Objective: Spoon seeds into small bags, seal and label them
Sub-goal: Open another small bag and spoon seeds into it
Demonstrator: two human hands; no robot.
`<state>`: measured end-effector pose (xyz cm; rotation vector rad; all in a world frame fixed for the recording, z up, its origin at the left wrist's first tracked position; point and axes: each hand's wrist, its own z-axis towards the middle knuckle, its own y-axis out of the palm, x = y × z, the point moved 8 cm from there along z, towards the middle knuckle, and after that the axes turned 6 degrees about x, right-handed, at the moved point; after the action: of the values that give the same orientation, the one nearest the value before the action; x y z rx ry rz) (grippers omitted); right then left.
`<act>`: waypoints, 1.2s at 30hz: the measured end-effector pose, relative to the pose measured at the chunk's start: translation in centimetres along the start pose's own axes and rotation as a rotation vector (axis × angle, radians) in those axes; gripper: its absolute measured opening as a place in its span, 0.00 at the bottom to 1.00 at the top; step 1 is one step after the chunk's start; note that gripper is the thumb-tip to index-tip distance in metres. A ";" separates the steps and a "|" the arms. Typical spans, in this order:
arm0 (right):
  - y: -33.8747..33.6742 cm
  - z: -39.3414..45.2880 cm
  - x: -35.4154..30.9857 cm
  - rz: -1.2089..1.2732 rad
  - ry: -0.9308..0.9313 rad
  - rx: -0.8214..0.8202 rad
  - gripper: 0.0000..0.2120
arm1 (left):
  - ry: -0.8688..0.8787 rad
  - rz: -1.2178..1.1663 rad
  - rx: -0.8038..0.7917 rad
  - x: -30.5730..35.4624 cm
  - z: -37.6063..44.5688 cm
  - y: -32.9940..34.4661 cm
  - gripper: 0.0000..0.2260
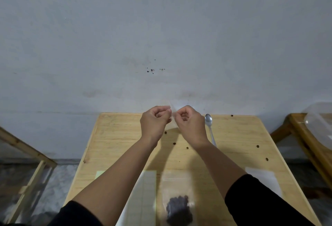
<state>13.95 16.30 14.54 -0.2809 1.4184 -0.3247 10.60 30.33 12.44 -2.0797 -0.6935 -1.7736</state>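
We hold both hands up over the far part of the wooden counter (125,146), close together, and between them sits a small clear bag (172,116), empty as far as we can tell and so transparent that its edges are hard to trace against the grey wall (161,28); our left hand (155,124) has its grip closed on the bag's left side, thumb against curled fingers, and our right hand (190,126) pinches the right side in the same closed way, the two fists almost touching, with the bag raised off the counter. Just to the right of our right hand a metal spoon (209,128) lies flat on the counter, bowl toward the wall. A few loose dark seeds (174,143) are scattered over the wood, well apart from one another. Near us, between our forearms, lies a filled bag (177,202) with a dark heap of seeds inside, and just left of it a sheet of lined paper (143,198); another pale flat bag (264,179) rests near the right edge
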 end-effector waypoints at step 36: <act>2.4 1.1 -1.8 -0.327 -0.280 -0.209 0.20 | 0.421 0.431 -0.373 1.3 1.2 -0.3 0.40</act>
<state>14.92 19.25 15.43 -0.7066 1.1285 -0.3872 11.59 31.42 13.47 -1.7775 0.2029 -2.0786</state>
